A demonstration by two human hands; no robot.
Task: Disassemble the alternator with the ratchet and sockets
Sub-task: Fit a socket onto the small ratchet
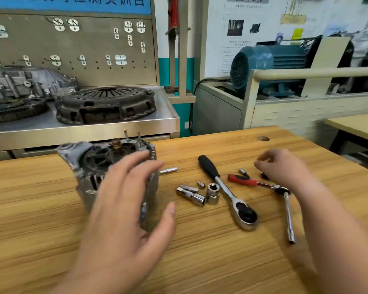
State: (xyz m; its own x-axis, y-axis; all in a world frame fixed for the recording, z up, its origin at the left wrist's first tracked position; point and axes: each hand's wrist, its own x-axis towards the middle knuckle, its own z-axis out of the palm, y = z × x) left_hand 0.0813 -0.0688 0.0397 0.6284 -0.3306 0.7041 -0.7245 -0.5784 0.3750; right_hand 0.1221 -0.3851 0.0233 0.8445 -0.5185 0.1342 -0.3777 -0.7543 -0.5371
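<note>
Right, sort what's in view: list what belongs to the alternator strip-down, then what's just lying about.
For the job: alternator; black-handled ratchet; red-handled ratchet with its extension bar; loose sockets on the wooden table.

Lying about: clutch cover, flywheel and gearbox casing on the steel bench; blue electric motor.

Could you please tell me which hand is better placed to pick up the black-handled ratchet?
Right, probably. The right hand hovers by the red-handled ratchet, close to the black-handled ratchet, while the left hand is spread open at the alternator, suited to steadying it.
</note>
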